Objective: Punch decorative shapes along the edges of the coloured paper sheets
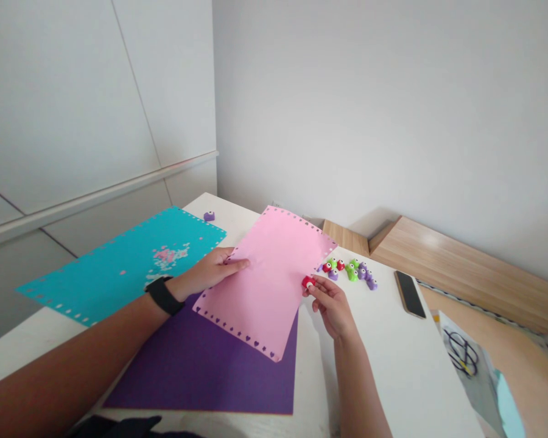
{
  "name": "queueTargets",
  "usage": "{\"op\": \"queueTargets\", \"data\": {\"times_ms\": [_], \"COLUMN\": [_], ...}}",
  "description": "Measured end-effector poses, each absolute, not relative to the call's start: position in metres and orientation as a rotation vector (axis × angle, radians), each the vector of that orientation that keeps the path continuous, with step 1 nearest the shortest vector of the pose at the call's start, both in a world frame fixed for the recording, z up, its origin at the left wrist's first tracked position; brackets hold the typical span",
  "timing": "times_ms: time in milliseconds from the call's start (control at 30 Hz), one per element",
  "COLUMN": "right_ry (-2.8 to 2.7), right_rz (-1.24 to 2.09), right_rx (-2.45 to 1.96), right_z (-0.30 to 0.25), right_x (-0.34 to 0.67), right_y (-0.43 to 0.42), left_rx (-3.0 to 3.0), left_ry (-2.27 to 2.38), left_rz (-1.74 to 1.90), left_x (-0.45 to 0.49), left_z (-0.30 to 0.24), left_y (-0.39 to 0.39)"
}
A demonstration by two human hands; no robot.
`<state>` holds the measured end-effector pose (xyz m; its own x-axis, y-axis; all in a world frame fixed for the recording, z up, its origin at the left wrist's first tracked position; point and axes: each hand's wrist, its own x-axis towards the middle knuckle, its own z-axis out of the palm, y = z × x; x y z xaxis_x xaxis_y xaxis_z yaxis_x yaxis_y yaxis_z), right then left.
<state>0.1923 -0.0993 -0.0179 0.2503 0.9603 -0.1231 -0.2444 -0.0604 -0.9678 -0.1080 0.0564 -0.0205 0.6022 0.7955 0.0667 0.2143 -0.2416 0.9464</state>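
My right hand (331, 307) is shut on a small red craft punch (308, 282), which sits at the right edge of a pink paper sheet (265, 292). The sheet has small hearts punched along its borders. My left hand (212, 272) grips the sheet's left edge, with the fingers lying across the paper. A black wristband (164, 295) circles my left wrist. Under the pink sheet lies a purple paper sheet (205, 371), and a teal paper sheet (119, 280) with pink scraps on it lies to the left.
Several small green, red and purple craft punches (349, 271) are clustered just right of the pink sheet on the white table (393, 340). A purple punch (209, 216) stands at the far corner. A phone (410, 294) lies to the right, beside scissors in a clear bag (461, 353).
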Motion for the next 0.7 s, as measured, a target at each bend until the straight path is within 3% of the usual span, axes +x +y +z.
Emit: {"op": "queueTargets", "data": {"times_ms": [700], "right_ry": [-0.738], "right_rz": [1.145], "right_rx": [-1.177], "right_z": [-0.03], "right_x": [0.18], "right_y": [-0.093], "left_rx": [1.776], "left_ry": [0.798], "left_rz": [0.688], "left_x": [-0.103], "left_z": [-0.02], "left_y": [0.054]}}
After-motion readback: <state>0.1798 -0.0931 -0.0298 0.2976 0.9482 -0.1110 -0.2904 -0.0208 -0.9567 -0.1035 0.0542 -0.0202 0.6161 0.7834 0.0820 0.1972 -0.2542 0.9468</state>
